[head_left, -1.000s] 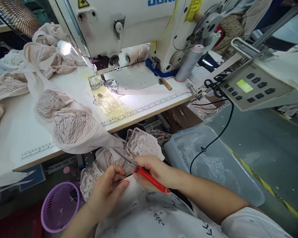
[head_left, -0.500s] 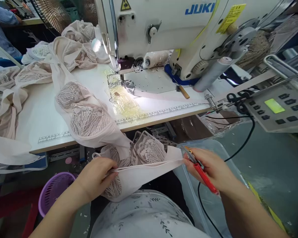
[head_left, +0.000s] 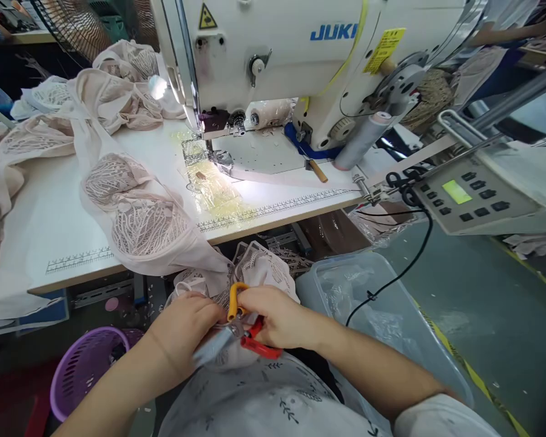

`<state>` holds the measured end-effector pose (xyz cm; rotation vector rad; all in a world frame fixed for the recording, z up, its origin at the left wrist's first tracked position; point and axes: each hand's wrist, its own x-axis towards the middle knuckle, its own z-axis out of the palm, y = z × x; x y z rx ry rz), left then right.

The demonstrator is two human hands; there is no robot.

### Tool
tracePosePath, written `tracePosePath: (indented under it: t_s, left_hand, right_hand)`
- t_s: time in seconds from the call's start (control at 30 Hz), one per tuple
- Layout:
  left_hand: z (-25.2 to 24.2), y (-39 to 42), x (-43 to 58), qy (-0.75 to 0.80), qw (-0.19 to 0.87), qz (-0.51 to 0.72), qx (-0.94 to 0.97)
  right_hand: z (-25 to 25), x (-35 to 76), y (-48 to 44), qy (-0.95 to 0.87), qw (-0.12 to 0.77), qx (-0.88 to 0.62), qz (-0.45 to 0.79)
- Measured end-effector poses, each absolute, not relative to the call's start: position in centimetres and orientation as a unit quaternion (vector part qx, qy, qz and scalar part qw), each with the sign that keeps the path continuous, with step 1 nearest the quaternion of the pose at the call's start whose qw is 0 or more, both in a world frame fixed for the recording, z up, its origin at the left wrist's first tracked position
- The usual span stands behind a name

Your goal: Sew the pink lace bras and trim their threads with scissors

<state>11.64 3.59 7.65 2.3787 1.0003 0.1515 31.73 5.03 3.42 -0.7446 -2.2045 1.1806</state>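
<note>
At the lower centre of the frame, just above the lap, we see the blurred blades of the red-and-yellow scissors (head_left: 235, 328) pointing lower left, right beside the left hand (head_left: 182, 331). We judge a nicked finger the main danger, since blades and knuckles sit so close; a careless turn of the wrist could also snag the lace garment (head_left: 269, 267) bunched between the hands and the table (head_left: 277, 211). The right hand (head_left: 277, 315) has its fingers wrapped around the scissor handles, closed rather than spread. The left fingers curl inward at the garment, but the scissors hide their tips, so we cannot tell whether they pinch it. Further up, at centre left, a joined lace piece (head_left: 150, 227) drapes over the table edge; we think its hanging weight could drag the work askew if a grip loosened. Beyond it, at the top, stands the sewing machine (head_left: 277, 60).
</note>
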Motion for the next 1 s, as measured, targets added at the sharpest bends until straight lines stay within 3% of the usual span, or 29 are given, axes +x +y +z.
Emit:
tracePosePath:
  t_s: [0.3,0.5,0.73,1.0]
  left_hand:
    - [6.4,1.9,7.4,0.415,0.147,0.084,0.894]
    - [6.4,0.9,3.6,0.488,0.272,0.126,0.82]
    - [5.4,-1.3,6.3,0.62,0.402,0.397,0.544]
    - [4.6,-0.5,11.1,0.589,0.352,0.53,0.498]
  right_hand:
    - [3.6,31.8,4.8,-0.75,0.233,-0.344,0.515]
    - [3.7,32.2,4.6,-0.753,0.214,-0.359,0.508]
    - [4.2,32.8,3.3,-0.768,0.222,-0.39,0.456]
    - [3.4,34.5,1.9,-0.764,0.179,-0.434,0.443]
